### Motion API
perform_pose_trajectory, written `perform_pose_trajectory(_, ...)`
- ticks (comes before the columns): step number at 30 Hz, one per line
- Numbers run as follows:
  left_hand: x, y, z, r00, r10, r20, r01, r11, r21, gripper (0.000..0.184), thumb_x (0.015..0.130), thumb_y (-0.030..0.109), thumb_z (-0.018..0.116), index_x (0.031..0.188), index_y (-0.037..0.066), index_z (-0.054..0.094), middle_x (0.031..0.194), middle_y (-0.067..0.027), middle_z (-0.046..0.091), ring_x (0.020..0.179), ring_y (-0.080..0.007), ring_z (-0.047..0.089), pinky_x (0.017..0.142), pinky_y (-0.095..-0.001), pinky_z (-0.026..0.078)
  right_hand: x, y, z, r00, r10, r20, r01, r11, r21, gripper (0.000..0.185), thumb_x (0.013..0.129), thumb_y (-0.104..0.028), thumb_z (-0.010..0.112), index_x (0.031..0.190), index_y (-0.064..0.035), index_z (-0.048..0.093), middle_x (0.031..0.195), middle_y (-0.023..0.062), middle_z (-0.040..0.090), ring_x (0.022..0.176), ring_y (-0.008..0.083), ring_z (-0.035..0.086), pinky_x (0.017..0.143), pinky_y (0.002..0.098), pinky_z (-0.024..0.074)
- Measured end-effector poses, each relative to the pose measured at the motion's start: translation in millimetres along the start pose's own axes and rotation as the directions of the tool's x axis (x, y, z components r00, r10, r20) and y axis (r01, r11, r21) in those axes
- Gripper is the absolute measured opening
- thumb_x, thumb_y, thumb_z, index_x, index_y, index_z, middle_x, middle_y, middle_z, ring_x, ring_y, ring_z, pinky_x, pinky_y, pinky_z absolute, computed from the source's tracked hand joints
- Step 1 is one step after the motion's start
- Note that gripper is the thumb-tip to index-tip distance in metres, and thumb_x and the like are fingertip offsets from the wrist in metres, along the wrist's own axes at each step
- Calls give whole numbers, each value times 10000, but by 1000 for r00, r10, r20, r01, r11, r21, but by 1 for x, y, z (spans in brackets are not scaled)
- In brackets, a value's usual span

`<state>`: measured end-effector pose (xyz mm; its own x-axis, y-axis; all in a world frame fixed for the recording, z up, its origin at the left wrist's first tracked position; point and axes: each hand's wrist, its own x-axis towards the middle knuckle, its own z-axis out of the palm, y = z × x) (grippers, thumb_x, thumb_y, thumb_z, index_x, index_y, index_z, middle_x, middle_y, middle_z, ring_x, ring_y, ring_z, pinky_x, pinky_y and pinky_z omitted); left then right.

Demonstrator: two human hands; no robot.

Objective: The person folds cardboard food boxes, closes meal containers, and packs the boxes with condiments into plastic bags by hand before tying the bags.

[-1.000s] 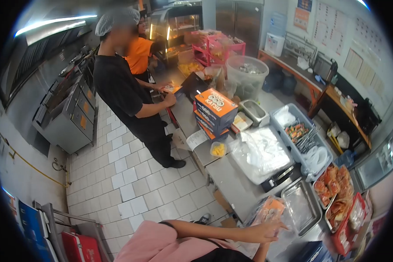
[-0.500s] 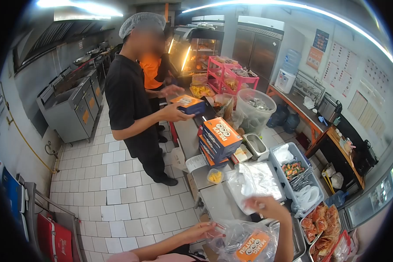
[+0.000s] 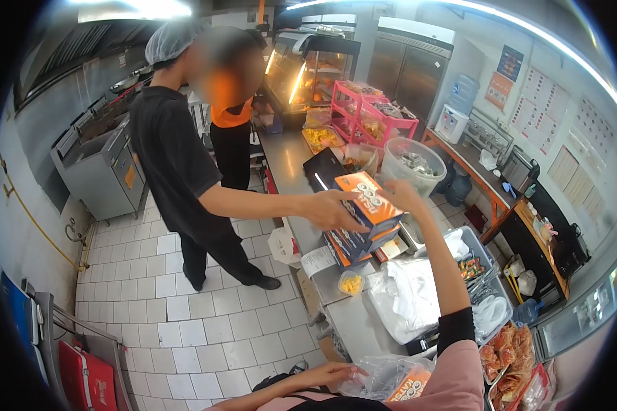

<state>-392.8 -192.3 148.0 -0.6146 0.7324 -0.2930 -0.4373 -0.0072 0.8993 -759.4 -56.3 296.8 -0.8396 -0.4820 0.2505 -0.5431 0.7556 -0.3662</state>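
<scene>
My right hand reaches across the table, its fingers curled on the right edge of an orange and dark-blue takeaway box at the top of a stack. A co-worker's hand is on the same box's left side. More of the boxes are stacked beneath. My left hand, low in view, grips the rim of a clear plastic bag. Inside that bag lies another orange Mang Katsu box, partly hidden by my sleeve.
White plastic bags lie beside a small tub of yellow food. A grey bin holds sachets and cutlery. Bagged orange food sits at right. A clear bucket and pink rack stand farther back. The co-worker stands left of the table.
My right hand has moved from the clear bag up to the boxes. The co-worker has leaned in, bringing a hand to the top box. My left hand stays at the bag; the view has shifted slightly.
</scene>
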Motion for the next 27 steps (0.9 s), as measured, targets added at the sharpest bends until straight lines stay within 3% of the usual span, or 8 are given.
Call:
perform_pose_trajectory(4,13,-13,-16,992,112,49,-116,991,69,439,954,395,337,1215,94,520,1118,-89,554,1036,-169,528,911,-282,392,44,3,43,955,193,225,-181,981,-74,887,578,-620,698,1160,25,524,1026,273,571,1016,383,547,870,400,435)
perform_pose_trajectory(5,14,-13,-19,991,111,74,-116,991,67,442,955,392,333,1223,88,511,1135,-89,546,1031,-170,532,915,-285,391,53,-2,49,886,302,352,-249,950,-189,1285,444,-710,708,1357,42,206,1204,354,421,1125,435,456,948,412,379)
perform_pose_trajectory(9,20,-2,-16,973,188,133,-170,976,-139,451,959,379,325,1249,68,477,1194,-90,515,1024,-179,545,920,-292,392,60,-2,61,871,394,293,-326,911,-254,1433,392,-669,751,1394,-38,-55,1247,411,309,1127,506,410,953,453,366)
perform_pose_trajectory(15,50,9,-12,979,151,135,-117,965,-233,465,954,393,331,1258,62,450,1165,-70,531,915,-168,598,858,-306,446,-26,-22,-2,919,362,156,-349,931,-104,1239,480,-557,770,1415,-159,62,1254,324,352,1175,482,369,891,617,323)
perform_pose_trajectory(18,61,27,-3,995,95,28,-84,956,-281,458,943,398,365,1230,56,465,1050,-53,575,688,-134,609,731,-307,494,-119,-34,-49,973,226,38,-228,971,76,1170,523,-504,771,1408,-146,95,1216,319,367,1123,447,413,912,535,346)
perform_pose_trajectory(24,103,23,30,912,46,-408,-159,956,-246,416,940,418,365,1160,89,493,912,-2,541,690,-69,478,649,-204,393,-342,-68,-46,908,349,-231,-277,916,291,1179,493,-294,838,1398,-58,120,1394,205,238,1267,367,282,1031,410,252)
perform_pose_trajectory(25,115,22,33,876,277,-394,-281,958,50,382,941,417,366,1108,98,494,882,-4,536,664,-72,483,600,-197,393,-378,-68,-27,894,321,-313,-232,928,290,1177,482,-260,841,1398,-59,131,1412,199,197,1283,362,251,1035,412,247)
perform_pose_trajectory(27,126,24,43,870,314,-380,-333,943,18,329,946,409,361,1009,111,485,830,-12,523,614,-81,493,495,-190,383,-450,-71,25,842,480,-248,-397,861,317,1185,458,-247,843,1402,-80,145,1392,209,198,1271,367,252,1031,425,258)
